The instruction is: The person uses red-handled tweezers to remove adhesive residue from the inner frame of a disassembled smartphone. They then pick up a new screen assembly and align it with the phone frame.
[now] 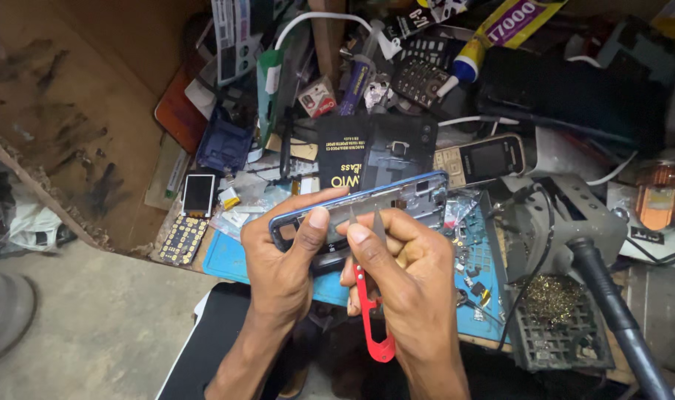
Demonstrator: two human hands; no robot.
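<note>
Head view — we pinch the blue phone frame [367, 204] firm in our left hand [282, 255] while our right hand [404, 274], gripping the red snips [372, 315], keeps the blades shallow at its edge.

- Phone frame [397, 196]: blue rim, silvery grey inside.
- Thread snips [372, 315]: bright red handle, grey steel blades.
- Work mat [226, 259]: light blue.
- Keypad board [180, 238]: dark with rows of gold-yellow contacts.
- Bar phone [480, 159]: cream keys, black screen.
- Glue tube [500, 26]: yellow with a white and blue nozzle.
- Brass wool [556, 300]: golden, in a grey holder.
</note>
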